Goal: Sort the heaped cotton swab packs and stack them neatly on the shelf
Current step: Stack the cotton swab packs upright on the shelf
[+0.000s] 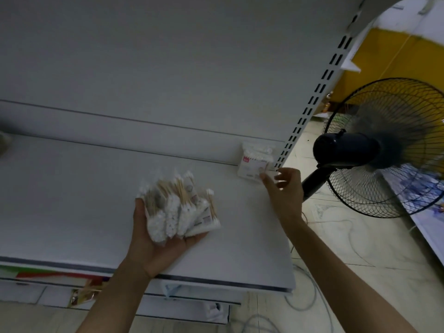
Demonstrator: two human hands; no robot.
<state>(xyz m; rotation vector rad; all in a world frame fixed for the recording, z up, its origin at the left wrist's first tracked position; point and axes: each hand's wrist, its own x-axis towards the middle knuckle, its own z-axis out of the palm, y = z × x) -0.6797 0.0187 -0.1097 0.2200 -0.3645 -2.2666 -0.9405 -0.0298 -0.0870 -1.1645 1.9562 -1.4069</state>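
My feed is dim and grey over the shelf [96, 188]; brighter light lies right of it, where the fan [374, 150] blurs and the upright [319, 85] bows.

Matt white shelf [84, 200]; glossy clear-film swab packs [177, 207].

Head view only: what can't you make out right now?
All head view.
- Left hand: pack count in its bundle, packs overlap, blurred.
- Corner packs: print too small.
- Right hand: pinching them or just touching, blurred.
- Lower goods: hidden under the shelf.
- Grey object: cut off by left edge.
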